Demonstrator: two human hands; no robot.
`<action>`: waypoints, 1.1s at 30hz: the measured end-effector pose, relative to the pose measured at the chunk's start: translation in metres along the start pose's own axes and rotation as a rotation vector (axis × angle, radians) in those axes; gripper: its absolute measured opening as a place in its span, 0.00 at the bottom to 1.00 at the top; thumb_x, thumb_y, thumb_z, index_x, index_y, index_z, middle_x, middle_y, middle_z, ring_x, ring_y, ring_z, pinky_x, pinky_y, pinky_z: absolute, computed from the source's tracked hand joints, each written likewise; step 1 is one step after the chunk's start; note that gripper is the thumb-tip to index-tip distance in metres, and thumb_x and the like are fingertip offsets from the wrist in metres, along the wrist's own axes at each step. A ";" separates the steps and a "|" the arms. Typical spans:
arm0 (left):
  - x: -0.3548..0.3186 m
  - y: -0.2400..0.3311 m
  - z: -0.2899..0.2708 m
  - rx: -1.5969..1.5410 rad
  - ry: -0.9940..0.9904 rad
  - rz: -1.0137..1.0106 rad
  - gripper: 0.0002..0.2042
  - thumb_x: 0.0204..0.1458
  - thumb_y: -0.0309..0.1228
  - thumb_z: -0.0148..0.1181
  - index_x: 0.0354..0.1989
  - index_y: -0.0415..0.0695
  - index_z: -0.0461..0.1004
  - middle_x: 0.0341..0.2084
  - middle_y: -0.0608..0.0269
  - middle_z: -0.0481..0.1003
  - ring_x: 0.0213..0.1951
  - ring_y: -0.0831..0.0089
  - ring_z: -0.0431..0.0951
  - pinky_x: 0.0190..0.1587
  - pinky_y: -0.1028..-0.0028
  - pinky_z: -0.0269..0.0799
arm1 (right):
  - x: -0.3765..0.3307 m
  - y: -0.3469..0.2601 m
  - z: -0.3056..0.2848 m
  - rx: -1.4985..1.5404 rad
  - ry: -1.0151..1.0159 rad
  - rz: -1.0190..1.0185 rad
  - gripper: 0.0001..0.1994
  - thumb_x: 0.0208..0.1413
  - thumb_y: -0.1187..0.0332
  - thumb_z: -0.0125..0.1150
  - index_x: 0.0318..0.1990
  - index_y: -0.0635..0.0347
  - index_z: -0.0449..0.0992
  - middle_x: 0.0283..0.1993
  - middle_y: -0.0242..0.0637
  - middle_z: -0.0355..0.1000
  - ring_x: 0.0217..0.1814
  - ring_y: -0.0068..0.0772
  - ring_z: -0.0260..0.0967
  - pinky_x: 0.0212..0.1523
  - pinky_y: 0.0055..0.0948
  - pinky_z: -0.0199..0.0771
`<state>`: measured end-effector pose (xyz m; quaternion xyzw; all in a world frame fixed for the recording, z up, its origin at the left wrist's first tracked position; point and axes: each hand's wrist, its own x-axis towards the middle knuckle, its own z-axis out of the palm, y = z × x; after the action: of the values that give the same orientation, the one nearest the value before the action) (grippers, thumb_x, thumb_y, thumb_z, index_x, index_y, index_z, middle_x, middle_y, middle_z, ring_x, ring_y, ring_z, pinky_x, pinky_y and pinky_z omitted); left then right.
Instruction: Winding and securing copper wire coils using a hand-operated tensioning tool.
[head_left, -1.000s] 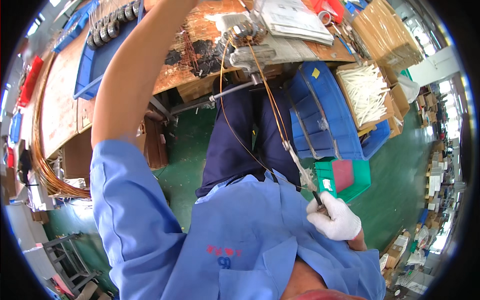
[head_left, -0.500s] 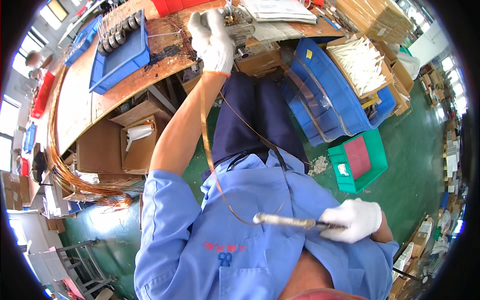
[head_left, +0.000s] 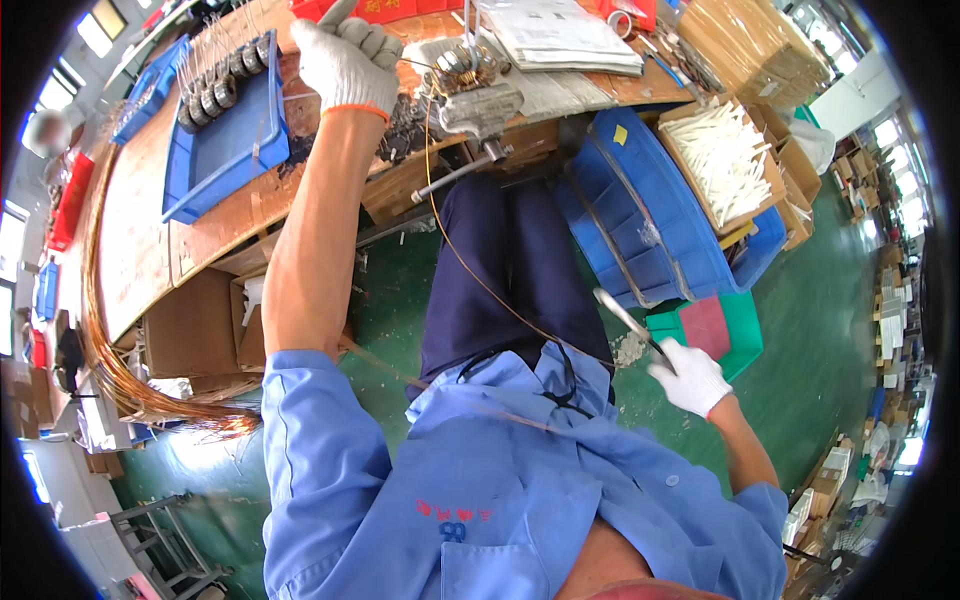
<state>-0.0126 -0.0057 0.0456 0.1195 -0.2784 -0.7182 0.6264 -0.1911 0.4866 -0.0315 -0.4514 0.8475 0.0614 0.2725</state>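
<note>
My left hand [head_left: 350,60], in a whitish glove with an orange cuff, is raised over the bench left of a wound copper coil [head_left: 465,70]. Its fingers are curled, apparently on a thin copper wire that runs toward the coil; the grip is partly hidden. The coil sits on a grey metal holder [head_left: 482,110] at the bench edge. A long copper wire [head_left: 465,262] hangs from there across my lap. Low at the right, my gloved right hand [head_left: 692,378] is closed round a slim tool [head_left: 622,313] with a whitish shaft and dark grip end.
A blue tray [head_left: 222,150] with several dark round parts lies on the bench [head_left: 150,215]. Papers [head_left: 560,38] are right of the coil. Blue bins [head_left: 640,210], a box of white sticks [head_left: 715,160] and a green bin [head_left: 742,335] stand right. Copper wire bundle [head_left: 100,330] hangs left.
My left hand has moved left, away from the coil, uncovering the holder. My right hand has swung forward from my chest with the tool, toward the green bin.
</note>
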 end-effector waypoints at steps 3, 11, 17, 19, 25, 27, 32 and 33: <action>0.039 -0.014 -0.002 0.035 -0.014 -0.050 0.37 0.73 0.57 0.27 0.51 0.33 0.74 0.14 0.73 0.48 0.16 0.77 0.44 0.19 0.72 0.44 | 0.046 -0.070 -0.033 0.714 0.050 -0.352 0.11 0.66 0.63 0.63 0.45 0.62 0.75 0.37 0.42 0.81 0.38 0.33 0.82 0.39 0.33 0.80; 0.101 -0.080 -0.012 -0.034 0.046 -0.337 0.34 0.72 0.60 0.29 0.44 0.42 0.74 0.13 0.76 0.49 0.12 0.77 0.47 0.15 0.73 0.43 | 0.161 -0.209 -0.103 1.515 -0.208 -0.316 0.15 0.76 0.58 0.48 0.49 0.61 0.73 0.28 0.29 0.67 0.16 0.17 0.62 0.13 0.21 0.61; 0.110 -0.092 -0.029 -0.067 -0.055 -0.398 0.27 0.72 0.55 0.40 0.43 0.41 0.75 0.13 0.76 0.51 0.12 0.79 0.50 0.15 0.74 0.45 | 0.197 -0.205 -0.160 0.759 -0.009 -0.390 0.14 0.71 0.58 0.54 0.39 0.62 0.70 0.24 0.41 0.70 0.18 0.33 0.68 0.21 0.36 0.68; 0.085 -0.066 -0.002 0.070 0.117 -0.356 0.24 0.71 0.54 0.45 0.39 0.43 0.74 0.13 0.77 0.52 0.12 0.79 0.50 0.15 0.74 0.45 | 0.188 -0.186 -0.123 0.567 0.332 -0.527 0.14 0.71 0.59 0.55 0.41 0.63 0.69 0.24 0.47 0.69 0.24 0.44 0.71 0.30 0.43 0.70; 0.038 0.041 -0.010 0.020 0.144 -0.154 0.43 0.65 0.63 0.49 0.63 0.27 0.58 0.43 0.47 0.68 0.42 0.56 0.72 0.66 0.38 0.63 | 0.064 -0.131 -0.066 1.027 -0.025 -0.323 0.09 0.71 0.65 0.56 0.44 0.63 0.70 0.22 0.41 0.67 0.24 0.30 0.69 0.28 0.34 0.68; 0.010 0.078 0.002 0.066 0.227 -0.113 0.45 0.66 0.63 0.49 0.65 0.24 0.56 0.39 0.52 0.76 0.44 0.49 0.77 0.72 0.38 0.53 | 0.030 -0.109 -0.045 0.862 0.123 -0.632 0.07 0.70 0.67 0.57 0.43 0.62 0.72 0.22 0.40 0.68 0.23 0.32 0.70 0.26 0.34 0.69; -0.009 0.044 -0.085 1.216 -0.560 0.064 0.44 0.59 0.57 0.64 0.73 0.36 0.58 0.66 0.48 0.69 0.66 0.54 0.71 0.70 0.50 0.64 | -0.075 -0.049 -0.019 0.824 -0.211 -0.725 0.06 0.65 0.67 0.65 0.43 0.58 0.77 0.29 0.38 0.75 0.24 0.43 0.77 0.24 0.37 0.74; -0.073 0.002 -0.040 1.769 -0.350 0.754 0.33 0.59 0.49 0.65 0.67 0.40 0.68 0.56 0.49 0.77 0.57 0.61 0.79 0.65 0.60 0.71 | -0.089 -0.048 -0.018 0.778 -0.255 -0.837 0.07 0.64 0.66 0.66 0.43 0.57 0.77 0.30 0.38 0.77 0.25 0.45 0.78 0.24 0.38 0.75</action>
<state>0.0236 0.0549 0.0016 0.3410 -0.8257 -0.0103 0.4492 -0.1208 0.5177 0.0362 -0.6037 0.5176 -0.3132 0.5191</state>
